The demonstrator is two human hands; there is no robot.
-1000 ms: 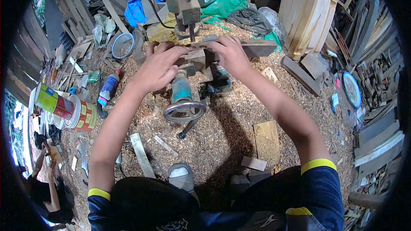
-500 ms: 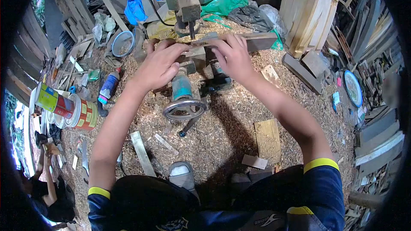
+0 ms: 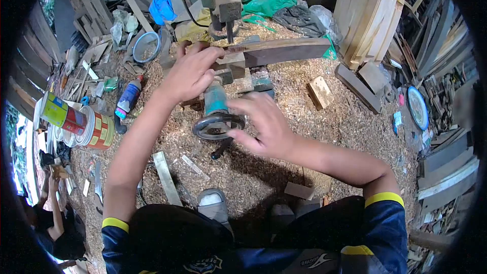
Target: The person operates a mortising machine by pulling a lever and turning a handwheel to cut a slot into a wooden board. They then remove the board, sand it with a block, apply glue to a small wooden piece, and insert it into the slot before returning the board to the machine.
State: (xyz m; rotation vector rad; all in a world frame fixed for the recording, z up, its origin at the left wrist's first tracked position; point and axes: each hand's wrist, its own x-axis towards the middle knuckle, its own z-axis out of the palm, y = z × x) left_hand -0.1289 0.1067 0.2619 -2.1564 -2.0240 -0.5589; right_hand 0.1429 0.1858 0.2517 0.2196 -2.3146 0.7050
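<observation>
Sawdust floor [image 3: 365, 147]. Left hand [image 3: 190, 76] curled over stiff-looking beam [image 3: 284, 55], grip unclear; best held endwise. Right hand [image 3: 266, 127] spread, beside handwheel [image 3: 213, 118].

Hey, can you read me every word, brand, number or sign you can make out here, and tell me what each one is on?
"OGIBO", as best I can read it, first letter unclear: on the shirt.
Badge on the same shirt: too blurred to read surely.
Bottle: print too small.
Colourful containers: labels too small.
</observation>
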